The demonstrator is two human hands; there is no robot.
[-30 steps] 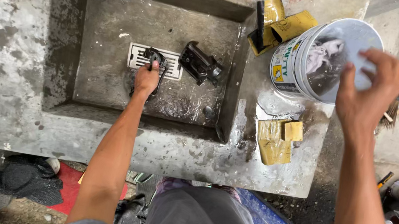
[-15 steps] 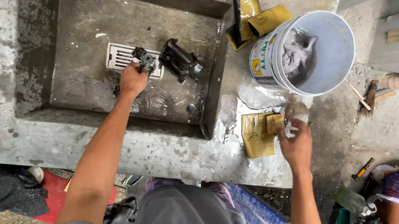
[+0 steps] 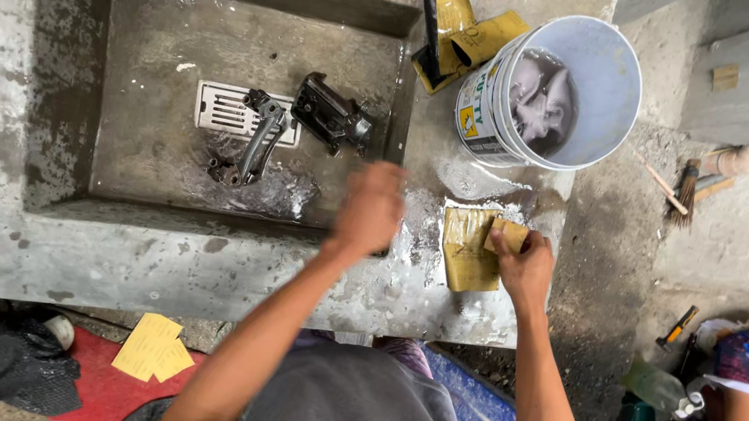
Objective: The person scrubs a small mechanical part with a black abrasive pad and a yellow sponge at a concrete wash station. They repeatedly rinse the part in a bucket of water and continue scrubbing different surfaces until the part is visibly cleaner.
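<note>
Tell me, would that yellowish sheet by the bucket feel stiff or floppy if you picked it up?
Probably floppy: the yellowish sheet lies flat on the wet concrete ledge and looks thin, and similar pieces near the white bucket are bent. It likely weighs little. The right hand grips a small folded piece, so it seems to fold easily. Being wet, it may cling or tear.
</note>
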